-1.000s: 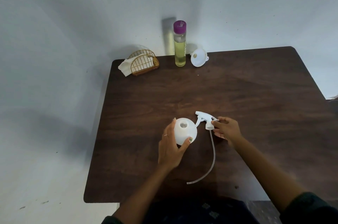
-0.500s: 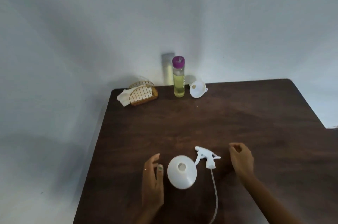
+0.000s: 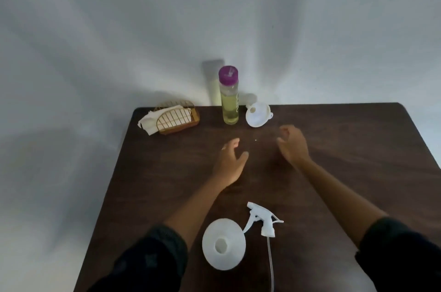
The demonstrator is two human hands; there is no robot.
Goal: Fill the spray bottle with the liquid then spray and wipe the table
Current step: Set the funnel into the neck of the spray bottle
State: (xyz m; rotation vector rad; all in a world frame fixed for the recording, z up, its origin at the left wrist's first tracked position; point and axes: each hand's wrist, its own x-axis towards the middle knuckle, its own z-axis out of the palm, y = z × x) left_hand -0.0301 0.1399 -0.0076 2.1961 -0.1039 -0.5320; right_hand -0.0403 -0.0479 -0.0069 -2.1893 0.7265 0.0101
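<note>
The white spray bottle (image 3: 223, 244) stands uncapped near the table's front edge, its mouth open upward. Beside it on the right lies the white trigger head (image 3: 262, 219) with its long tube trailing toward me. At the back edge stands a clear bottle of yellow liquid (image 3: 229, 97) with a purple cap, and a white funnel (image 3: 258, 115) rests on its side just right of it. My left hand (image 3: 231, 162) hovers open below the liquid bottle. My right hand (image 3: 293, 143) hovers open, fingers curled, below and right of the funnel. Neither hand touches anything.
A gold wire holder with white napkins (image 3: 171, 119) sits at the back left corner of the dark wooden table (image 3: 346, 160). A pale wall rises right behind the table. The floor drops away on the left side.
Both hands have left the spray bottle and trigger head and reached forward toward the liquid bottle and funnel. My view has tilted up.
</note>
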